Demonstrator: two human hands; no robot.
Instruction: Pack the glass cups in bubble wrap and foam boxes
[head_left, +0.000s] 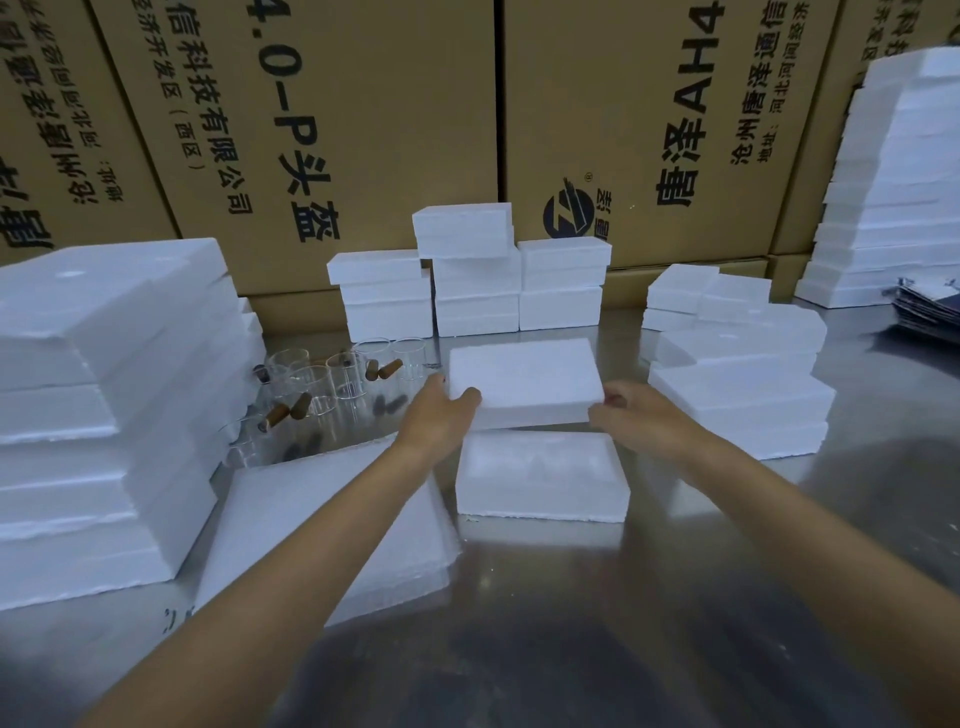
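White foam lid (524, 375) held level in the air, gripped at its near corners by left hand (435, 422) and right hand (638, 418). Directly below, open foam box base (540, 480) resting flat on the steel tabletop (597, 597), hollow facing up, contents too pale to make out. Clear glass cups (332, 382) with brown wooden handles clustered upright behind and to the left. White bubble wrap sheets (332, 519) stacked flat at near left, under the left forearm.
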